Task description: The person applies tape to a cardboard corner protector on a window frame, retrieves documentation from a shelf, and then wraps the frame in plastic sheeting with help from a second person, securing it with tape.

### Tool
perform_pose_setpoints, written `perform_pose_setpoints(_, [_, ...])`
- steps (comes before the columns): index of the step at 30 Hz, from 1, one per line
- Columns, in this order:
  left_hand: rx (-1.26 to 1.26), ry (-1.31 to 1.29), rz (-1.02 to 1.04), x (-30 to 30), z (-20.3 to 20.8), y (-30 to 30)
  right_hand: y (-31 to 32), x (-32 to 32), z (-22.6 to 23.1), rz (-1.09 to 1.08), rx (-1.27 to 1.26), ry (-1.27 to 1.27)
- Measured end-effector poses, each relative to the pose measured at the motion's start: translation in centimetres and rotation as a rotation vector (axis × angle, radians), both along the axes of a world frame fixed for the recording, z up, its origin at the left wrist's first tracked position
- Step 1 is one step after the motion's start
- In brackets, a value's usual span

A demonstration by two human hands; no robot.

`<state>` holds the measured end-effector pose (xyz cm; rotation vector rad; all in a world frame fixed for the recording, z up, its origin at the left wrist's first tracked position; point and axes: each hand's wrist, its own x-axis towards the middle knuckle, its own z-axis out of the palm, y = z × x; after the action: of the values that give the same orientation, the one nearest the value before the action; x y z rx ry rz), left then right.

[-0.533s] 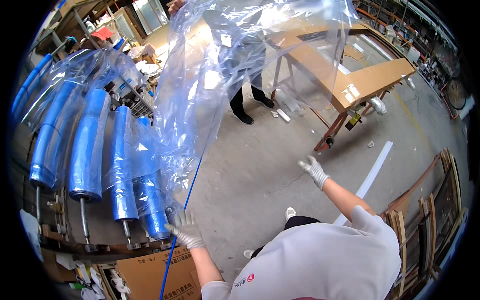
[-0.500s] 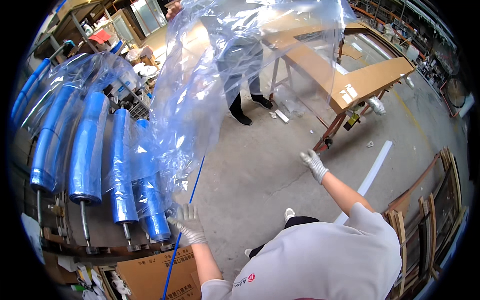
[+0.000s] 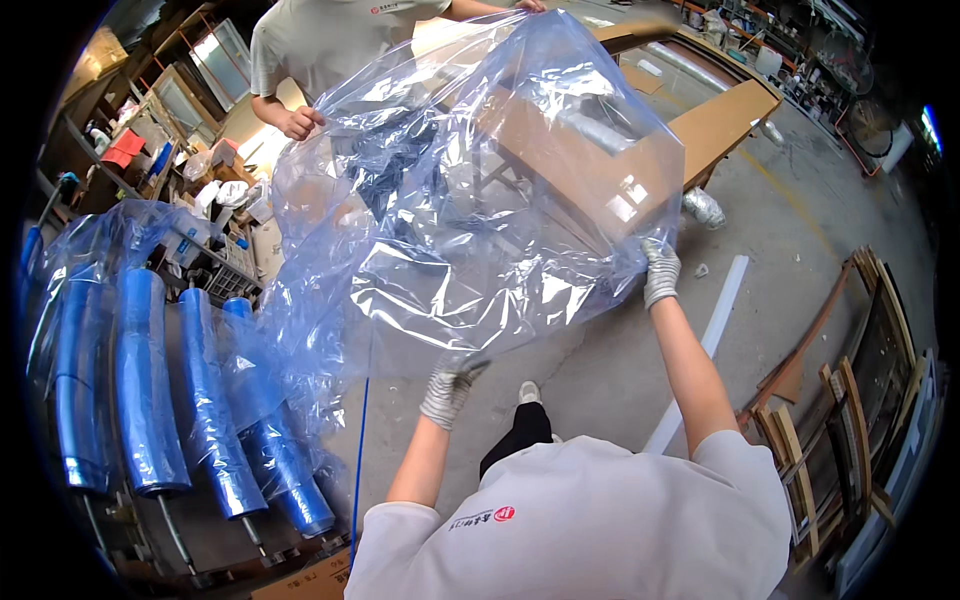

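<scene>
A large sheet of clear bluish plastic film (image 3: 470, 255) hangs in glossy folds between me and a person opposite. My right hand (image 3: 661, 272), in a whitish striped glove, is closed on the film's right corner. My left hand (image 3: 450, 390), gloved alike, grips the near lower edge, its fingertips partly covered by film. The other person's bare hand (image 3: 303, 122) holds the far left edge, and their second hand (image 3: 530, 6) is at the top edge. Through the film shows a brown cardboard-covered frame (image 3: 590, 185) on a stand.
Several rolls of blue film (image 3: 150, 385) lie on a rack at left, loose film over them. A thin blue rod (image 3: 361, 450) stands beside them. On the floor at right is a long white strip (image 3: 700, 355); wooden frame pieces (image 3: 800, 460) lean farther right.
Both my hands have gone from empty to gripping the film, the right one moving up. The film has come down and spread toward me. The other person now stands closer in view.
</scene>
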<state>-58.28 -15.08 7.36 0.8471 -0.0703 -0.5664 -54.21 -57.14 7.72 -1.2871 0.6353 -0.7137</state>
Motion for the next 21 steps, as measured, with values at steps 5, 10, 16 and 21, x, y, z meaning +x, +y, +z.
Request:
perform_pose_setpoints(5, [0.402,0.197,-0.594,-1.7,0.7,-10.2,-16.4,-2.8,-5.0,-0.466,-0.404,0.326])
perform_pose_setpoints(10, [0.445,-0.299,-0.666,4.3,3.7,-14.3,-19.9,-0.6,-4.7,-0.405,-0.352,0.147])
perform_pose_setpoints(16, [0.447,-0.266,-0.507,10.2,5.5,-18.6,-18.3,5.3,-1.6,-0.234,-0.444,0.148])
perform_pose_setpoints(21, [0.631,-0.272,-0.264,11.9,4.7,-23.9,-22.9,11.6,-2.9,-0.170,-0.593,0.599])
